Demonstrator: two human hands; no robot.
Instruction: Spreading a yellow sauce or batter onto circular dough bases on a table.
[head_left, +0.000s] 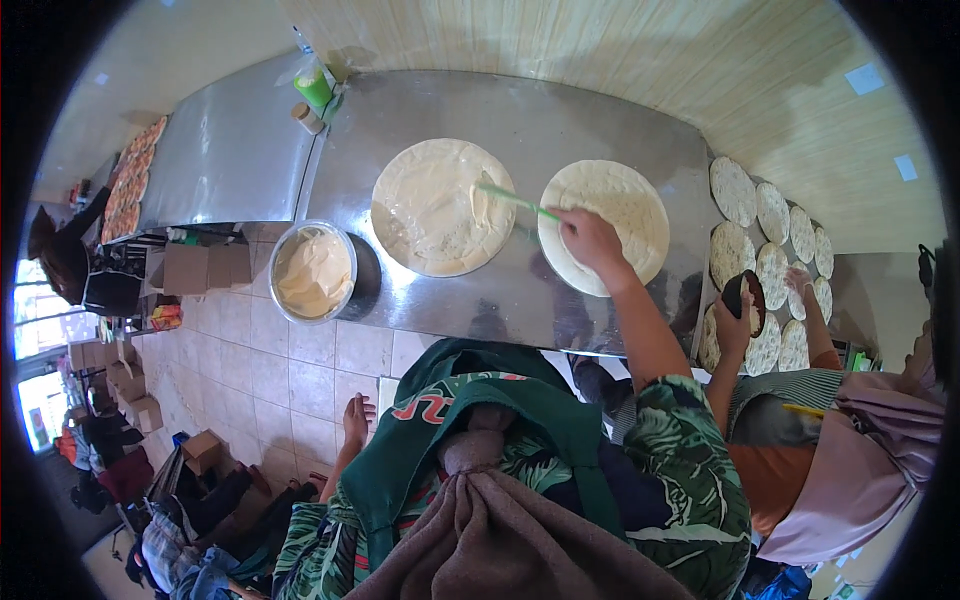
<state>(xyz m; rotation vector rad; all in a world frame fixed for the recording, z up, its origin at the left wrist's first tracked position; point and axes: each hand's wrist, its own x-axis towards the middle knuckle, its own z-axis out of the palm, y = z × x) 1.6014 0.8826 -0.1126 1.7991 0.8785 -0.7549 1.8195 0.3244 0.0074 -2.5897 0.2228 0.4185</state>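
In my right hand (591, 240) is a thin green spatula (517, 199). Its far end touches pale cream on a round flat dough base (427, 217), where a thicker smear lies near the right edge. A second dough base (637, 217) lies beneath my right hand, with no cream seen on it. Left of both, a clear round tub (277, 296) holds more of the cream (311, 274). My left hand (358, 418) hangs at my side over the floor, holding nothing, its fingers loosely extended.
The steel table (465, 311) meets a panelled wall. A green cup (313, 88) and a small jar (306, 118) stand at the back left. On my right a co-worker's hand (733, 322) holds a dark bowl (757, 300) over several topped bases (731, 191). Other people are farther left.
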